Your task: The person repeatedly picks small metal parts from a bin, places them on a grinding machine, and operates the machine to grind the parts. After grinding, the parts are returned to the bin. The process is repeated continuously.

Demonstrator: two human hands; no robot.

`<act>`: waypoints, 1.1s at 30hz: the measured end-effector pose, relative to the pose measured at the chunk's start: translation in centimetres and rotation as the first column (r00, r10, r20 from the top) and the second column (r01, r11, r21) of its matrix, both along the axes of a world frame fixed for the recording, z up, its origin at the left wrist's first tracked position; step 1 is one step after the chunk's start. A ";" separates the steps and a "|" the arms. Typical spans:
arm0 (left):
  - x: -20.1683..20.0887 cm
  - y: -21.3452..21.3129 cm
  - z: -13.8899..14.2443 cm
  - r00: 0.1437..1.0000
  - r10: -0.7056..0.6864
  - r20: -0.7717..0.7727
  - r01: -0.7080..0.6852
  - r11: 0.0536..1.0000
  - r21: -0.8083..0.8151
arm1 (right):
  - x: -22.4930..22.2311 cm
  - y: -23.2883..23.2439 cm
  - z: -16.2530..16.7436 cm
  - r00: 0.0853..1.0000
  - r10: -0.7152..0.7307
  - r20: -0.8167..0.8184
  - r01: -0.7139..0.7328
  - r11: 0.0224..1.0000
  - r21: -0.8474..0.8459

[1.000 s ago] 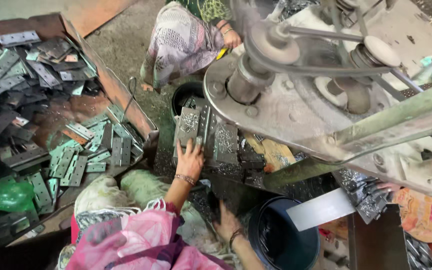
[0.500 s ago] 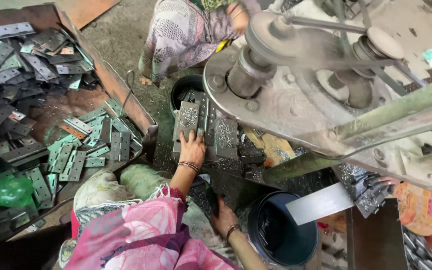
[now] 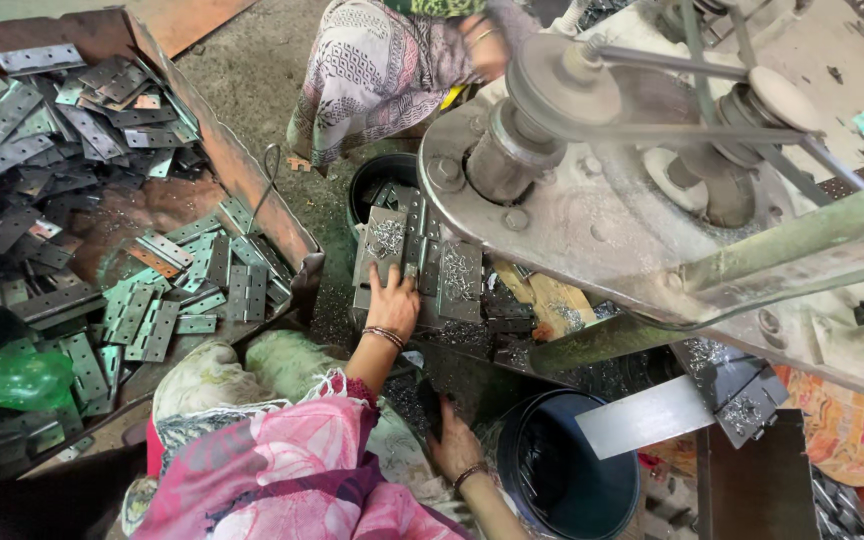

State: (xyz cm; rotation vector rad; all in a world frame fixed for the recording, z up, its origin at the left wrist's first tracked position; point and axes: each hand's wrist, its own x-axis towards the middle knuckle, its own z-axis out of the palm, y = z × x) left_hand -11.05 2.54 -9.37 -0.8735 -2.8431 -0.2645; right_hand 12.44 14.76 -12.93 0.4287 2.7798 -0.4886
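Observation:
My left hand (image 3: pixel 392 300) reaches forward from a pink sleeve and lies on a row of grey perforated hinge plates (image 3: pixel 422 260) on the bed of a press machine (image 3: pixel 592 200), fingers spread over one plate. My right hand (image 3: pixel 452 445) is lower, beside a dark bucket (image 3: pixel 552 470), with its fingers closed round a dark metal plate (image 3: pixel 430 412) held upright. Metal swarf lies over the plates.
A rusty tray (image 3: pixel 252 170) at left holds several loose hinge plates, with a green plastic bottle (image 3: pixel 7 378) at its near edge. Another person in a patterned garment (image 3: pixel 382 70) crouches beyond a black tub (image 3: pixel 377 185). The flywheel and green frame (image 3: pixel 752 260) overhang at right.
My left hand has stayed on the plates, shifting slightly toward the row's left end. My right hand has kept low by the bucket. The view has drifted a little.

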 end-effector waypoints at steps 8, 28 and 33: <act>0.4 1.2 0.4 0.999 -0.022 -0.030 0.017 0.989 -0.148 | -0.5 1.1 1.3 0.998 0.067 0.018 -0.066 0.997 -0.047; 0.8 0.2 -0.1 0.998 -0.003 -0.063 0.000 0.999 -0.040 | 1.4 1.5 -6.0 0.991 -0.030 -0.132 0.023 0.998 -0.054; 0.7 0.2 -0.9 0.999 -0.032 -0.045 0.031 0.999 -0.008 | -0.8 2.7 -1.1 0.998 0.025 0.061 -0.025 1.000 -0.014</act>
